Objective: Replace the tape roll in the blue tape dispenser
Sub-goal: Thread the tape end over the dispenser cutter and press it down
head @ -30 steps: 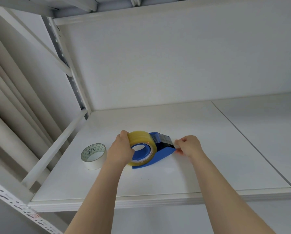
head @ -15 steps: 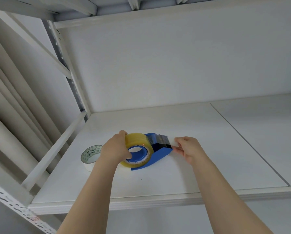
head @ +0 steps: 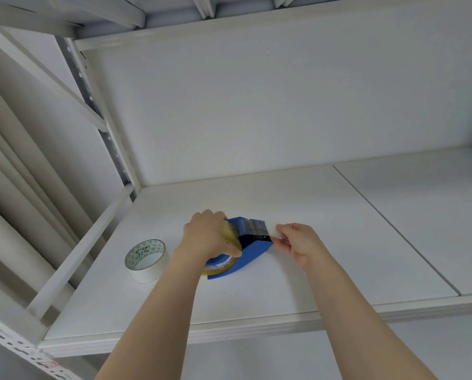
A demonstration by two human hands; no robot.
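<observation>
A person's left hand (head: 206, 237) clamps down over the clear packing-tape roll (head: 230, 237) seated in the blue tape dispenser (head: 252, 249), which lies on the white shelf (head: 339, 242) between the two hands. The right hand (head: 298, 242), just beside the dispenser's black cutter end (head: 256, 231), pinches the free tape end. Pulled askew, the strip could likely fold onto itself or miss the cutter; if the left grip eases, the roll may lift off its hub. A white tape roll (head: 145, 260) stands apart, left of the left hand.
</observation>
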